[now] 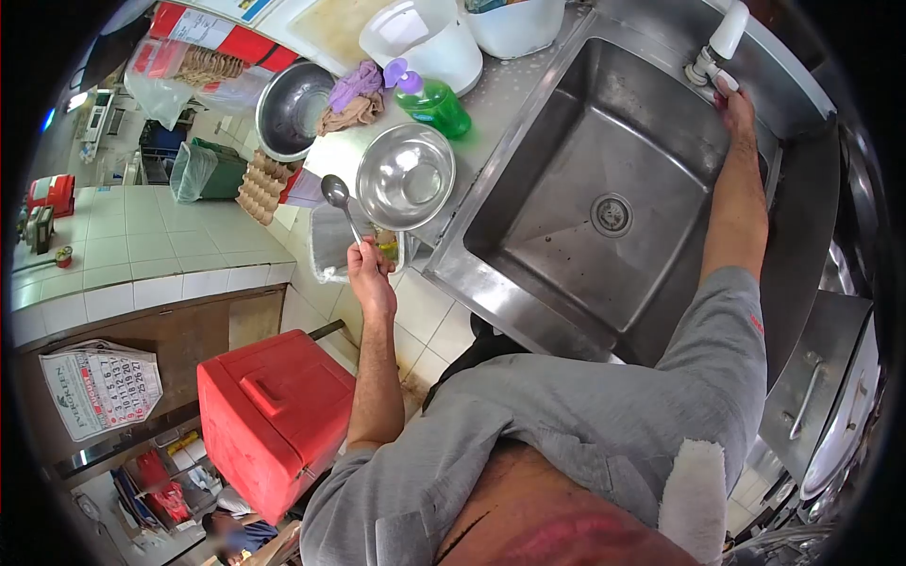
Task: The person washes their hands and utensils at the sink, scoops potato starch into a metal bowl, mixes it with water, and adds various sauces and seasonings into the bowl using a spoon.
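Note:
My left hand (372,274) is closed around the handle of a metal spoon (335,191), whose bowl points up and away from me. The spoon is held over the floor side, left of the sink, near a shiny steel bowl (406,177) on the counter. My right hand (735,108) reaches across to the far right corner of the steel sink (557,203), its fingers closed at the white tap (728,38). Small dark specks lie on the sink floor near the drain (612,216). No running water can be made out.
A green soap bottle (436,108) with a purple pump stands by white tubs (425,47). Cloths (355,94) lie beside a larger steel bowl (293,111). Below the counter is a lined bin (330,247). A red cooler box (269,415) stands at my left.

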Demonstrator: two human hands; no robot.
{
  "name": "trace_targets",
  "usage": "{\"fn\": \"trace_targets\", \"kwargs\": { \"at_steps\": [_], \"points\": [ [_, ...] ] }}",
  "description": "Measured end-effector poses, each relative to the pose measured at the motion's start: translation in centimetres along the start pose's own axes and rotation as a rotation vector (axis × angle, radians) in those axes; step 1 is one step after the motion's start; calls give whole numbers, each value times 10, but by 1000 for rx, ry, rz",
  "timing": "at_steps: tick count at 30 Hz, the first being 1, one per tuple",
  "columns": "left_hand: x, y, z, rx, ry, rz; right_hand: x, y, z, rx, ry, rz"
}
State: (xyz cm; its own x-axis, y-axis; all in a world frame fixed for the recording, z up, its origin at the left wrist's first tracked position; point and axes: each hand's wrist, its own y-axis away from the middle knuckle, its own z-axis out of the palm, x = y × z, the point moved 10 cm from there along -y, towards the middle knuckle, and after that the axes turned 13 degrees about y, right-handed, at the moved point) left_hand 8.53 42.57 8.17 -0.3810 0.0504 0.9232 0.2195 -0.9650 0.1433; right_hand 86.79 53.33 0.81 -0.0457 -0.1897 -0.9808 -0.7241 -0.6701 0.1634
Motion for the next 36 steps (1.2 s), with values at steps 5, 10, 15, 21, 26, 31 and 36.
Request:
{"fn": "trace_targets", "kwargs": {
  "at_steps": [5, 10, 15, 21, 26, 31, 36],
  "points": [
    [0, -15, -2, 233, -73, 14, -12, 11, -6, 39, 160, -75],
    [-31, -54, -11, 209, -32, -108, -3, 52, -5, 520, -50, -178],
    [-34, -61, -5, 187, 97, -9, 48, 149, 119, -279, -602, 212],
    [35, -28, -13, 166, -280, 252, -69, 129, 18, 808, 1235, -900],
    [76, -7, -33, 210, -494, 379, -18, -4, -20, 280, 557, -477],
    [90, 6, -55, 250, -604, 429, 43, -99, -43, 104, 253, 103],
    [107, 23, -61, 299, -764, 485, 4, 6, 24, 299, 107, 191]
  ]
}}
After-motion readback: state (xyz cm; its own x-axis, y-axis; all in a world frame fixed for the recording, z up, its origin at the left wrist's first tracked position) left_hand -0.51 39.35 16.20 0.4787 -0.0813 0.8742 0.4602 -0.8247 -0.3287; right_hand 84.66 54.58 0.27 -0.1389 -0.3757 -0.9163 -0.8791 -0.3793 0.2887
